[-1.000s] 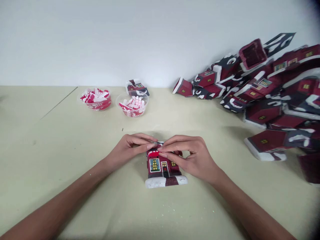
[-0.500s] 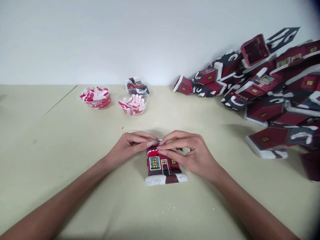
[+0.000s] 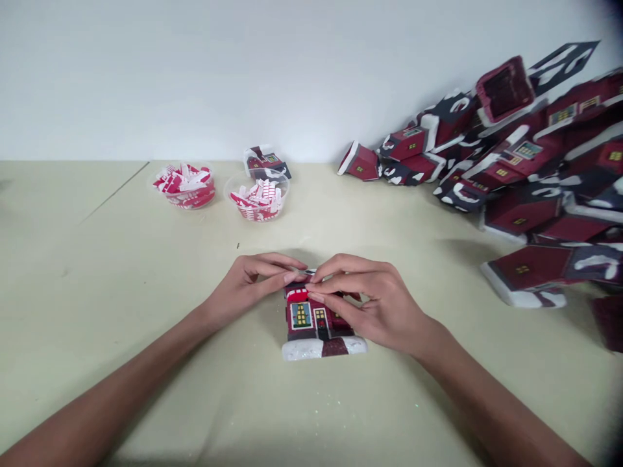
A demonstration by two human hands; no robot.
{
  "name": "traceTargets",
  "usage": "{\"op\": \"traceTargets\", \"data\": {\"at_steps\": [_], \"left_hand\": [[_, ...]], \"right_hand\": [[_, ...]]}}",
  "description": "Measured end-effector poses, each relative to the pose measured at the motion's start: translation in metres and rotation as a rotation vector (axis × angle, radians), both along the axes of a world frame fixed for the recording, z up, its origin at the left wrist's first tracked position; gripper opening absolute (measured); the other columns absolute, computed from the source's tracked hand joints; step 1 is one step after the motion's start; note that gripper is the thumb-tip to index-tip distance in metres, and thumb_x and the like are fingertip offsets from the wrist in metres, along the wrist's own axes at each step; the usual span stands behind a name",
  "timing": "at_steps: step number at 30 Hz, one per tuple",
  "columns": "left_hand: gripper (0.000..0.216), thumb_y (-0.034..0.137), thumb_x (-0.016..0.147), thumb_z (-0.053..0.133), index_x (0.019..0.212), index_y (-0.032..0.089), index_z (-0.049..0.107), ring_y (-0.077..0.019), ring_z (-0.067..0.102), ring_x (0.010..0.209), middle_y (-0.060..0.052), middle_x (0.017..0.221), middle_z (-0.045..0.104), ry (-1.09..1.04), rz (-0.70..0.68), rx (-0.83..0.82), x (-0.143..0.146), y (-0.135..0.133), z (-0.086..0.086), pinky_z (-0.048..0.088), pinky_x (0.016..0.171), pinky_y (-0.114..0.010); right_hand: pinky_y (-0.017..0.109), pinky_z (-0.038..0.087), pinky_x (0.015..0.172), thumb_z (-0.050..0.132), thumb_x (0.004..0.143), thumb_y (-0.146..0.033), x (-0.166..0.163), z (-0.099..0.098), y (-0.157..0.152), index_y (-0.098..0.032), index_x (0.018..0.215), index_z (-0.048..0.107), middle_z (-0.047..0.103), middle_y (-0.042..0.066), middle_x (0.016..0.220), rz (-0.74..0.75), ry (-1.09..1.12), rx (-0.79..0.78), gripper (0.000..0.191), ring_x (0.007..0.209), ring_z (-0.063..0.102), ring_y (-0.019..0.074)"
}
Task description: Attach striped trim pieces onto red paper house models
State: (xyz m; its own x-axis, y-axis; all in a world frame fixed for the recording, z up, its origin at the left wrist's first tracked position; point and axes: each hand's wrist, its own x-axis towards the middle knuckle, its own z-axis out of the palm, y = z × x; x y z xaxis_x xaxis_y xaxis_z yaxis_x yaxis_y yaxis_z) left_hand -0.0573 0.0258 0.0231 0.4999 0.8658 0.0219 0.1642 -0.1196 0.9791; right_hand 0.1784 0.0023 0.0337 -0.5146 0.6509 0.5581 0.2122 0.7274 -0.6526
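Observation:
A small dark-red model house [image 3: 311, 334] lies on the table with its front face up. Its front shows yellow windows, a door and a white glittery base. Over the large window sits a small red-and-white piece [image 3: 297, 296]. My left hand [image 3: 253, 280] is closed at the upper left edge of the house, its thumb and fingertips on the roof. From the right, my right hand [image 3: 372, 295] reaches over the house, thumb and fingers pinched at the right end of the red-and-white piece. The fingers hide most of the roof.
Two clear tubs, a left tub [image 3: 195, 200] and a right tub [image 3: 272, 213], hold red-and-white pieces. Behind them lies another model house [image 3: 265, 163]. A large heap of similar houses [image 3: 523, 207] fills the right side, against the white wall [image 3: 185, 78]. Glitter specks dot the table [image 3: 146, 292].
The view has shifted slightly. Both hands stay at the house, with the right fingers moving only slightly over its front.

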Motion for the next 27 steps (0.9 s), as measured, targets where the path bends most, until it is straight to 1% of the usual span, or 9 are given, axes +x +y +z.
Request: {"op": "traceTargets", "data": {"at_steps": [4,8,10,13,16,19,22,24,27], "left_hand": [[0.014,0.027,0.091,0.071,0.099,0.029,0.082,-0.0145,0.07,0.104,-0.003,0.113,0.075,-0.012,0.004,0.022,0.001,0.0,-0.001,0.056,0.09,-0.019],[0.015,0.025,0.091,0.071,0.1,0.027,0.082,-0.0143,0.07,0.104,-0.004,0.112,0.076,-0.002,0.015,0.04,0.002,-0.001,0.0,0.056,0.09,-0.018],[0.015,0.026,0.091,0.07,0.1,0.027,0.082,-0.0149,0.07,0.104,-0.005,0.113,0.075,0.005,0.013,0.053,0.003,-0.001,0.0,0.055,0.09,-0.019],[0.014,0.028,0.091,0.07,0.098,0.026,0.082,-0.0168,0.07,0.104,-0.006,0.113,0.075,0.003,0.004,0.049,0.002,0.0,0.003,0.056,0.089,-0.021],[0.018,0.036,0.092,0.068,0.097,0.026,0.083,-0.0199,0.07,0.105,-0.008,0.114,0.074,0.004,-0.019,0.042,0.0,0.0,0.006,0.057,0.091,-0.027],[0.02,0.038,0.081,0.079,0.097,0.027,0.082,-0.0224,0.069,0.106,-0.008,0.115,0.073,0.019,-0.007,0.045,0.001,-0.001,0.007,0.058,0.093,-0.032],[0.027,0.032,0.071,0.087,0.097,0.028,0.082,-0.0209,0.07,0.102,-0.007,0.116,0.07,-0.001,0.008,-0.055,0.004,-0.003,0.005,0.06,0.089,-0.031],[0.025,0.03,0.071,0.086,0.096,0.027,0.082,-0.0201,0.07,0.102,-0.006,0.117,0.069,-0.038,-0.007,-0.146,0.006,-0.003,0.003,0.061,0.087,-0.03],[0.024,0.028,0.071,0.086,0.095,0.027,0.082,-0.0202,0.068,0.104,-0.007,0.119,0.067,-0.034,-0.013,-0.213,0.007,-0.003,0.003,0.059,0.09,-0.031]], "right_hand": [[0.024,0.054,0.077,0.061,0.094,-0.008,0.003,0.003,-0.002,-0.011,0.095,0.076,0.072,0.008,0.097,0.046,-0.08,0.007,0.015,0.085,0.067,0.0126],[0.024,0.054,0.08,0.064,0.095,-0.012,0.007,0.003,0.0,-0.013,0.099,0.076,0.072,0.007,0.099,0.088,-0.086,-0.056,0.013,0.09,0.067,0.0131],[0.026,0.053,0.078,0.066,0.094,-0.015,0.007,0.002,0.001,-0.015,0.097,0.076,0.072,0.005,0.097,0.087,-0.084,-0.083,0.01,0.087,0.066,0.013],[0.031,0.052,0.081,0.067,0.093,-0.016,0.004,0.0,0.001,-0.017,0.09,0.076,0.072,0.005,0.097,0.044,-0.067,-0.079,0.01,0.086,0.065,0.0144],[0.033,0.052,0.084,0.069,0.092,-0.016,0.002,-0.004,0.001,-0.018,0.089,0.077,0.07,0.008,0.109,0.013,0.017,-0.105,0.008,0.09,0.065,0.0151],[0.033,0.054,0.082,0.073,0.089,-0.017,0.004,-0.007,0.003,-0.021,0.094,0.08,0.066,0.009,0.122,0.032,0.073,-0.166,0.01,0.087,0.065,0.0135],[0.032,0.056,0.081,0.075,0.087,-0.018,0.007,-0.009,0.006,-0.025,0.1,0.08,0.068,0.007,0.119,0.08,0.099,-0.283,0.015,0.086,0.067,0.0127],[0.033,0.057,0.086,0.075,0.087,-0.019,0.008,-0.009,0.008,-0.026,0.099,0.08,0.07,0.006,0.116,0.099,0.119,-0.369,0.014,0.094,0.069,0.0146],[0.033,0.057,0.092,0.073,0.089,-0.016,0.007,-0.004,0.008,-0.023,0.096,0.08,0.07,0.007,0.117,0.134,0.125,-0.417,0.012,0.106,0.069,0.0169]]}}
